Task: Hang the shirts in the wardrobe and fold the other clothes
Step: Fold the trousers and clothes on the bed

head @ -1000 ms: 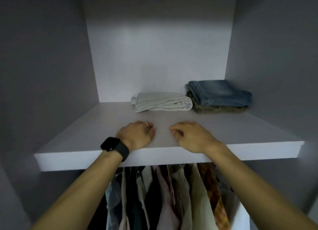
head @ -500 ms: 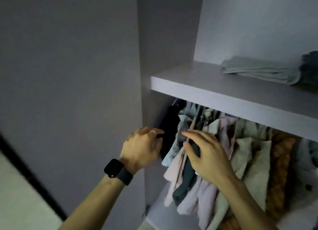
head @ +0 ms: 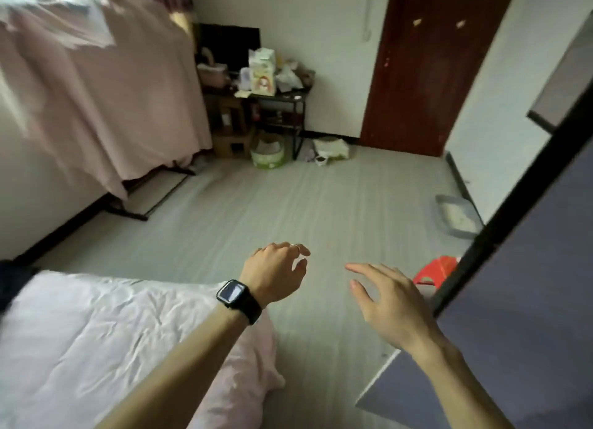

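The floor point(head: 288, 203) is showing grey with faint pale stripes. The hanging cloth point(head: 96, 91) is reading pale pink, the bedding point(head: 80, 348) white to pinkish, the door point(head: 430, 69) dark red-brown, the stool point(head: 438, 269) bright red, the watch point(head: 239, 298) black, the wardrobe panel point(head: 529, 300) greyish purple edged in black.

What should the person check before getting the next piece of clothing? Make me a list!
1. Left hand free: ok. Its fingers are loosely curled and it holds nothing.
2. Right hand free: ok. Its fingers are spread and it holds nothing.
3. Floor ahead clear to walk on: ok. The stretch just past the hands is bare.
4. Trip hazards: not ok. A red stool stands low on the right, partly hidden behind the wardrobe panel.
5. Next garment in sight: cannot tell. Only rumpled white bedding shows on the bed.
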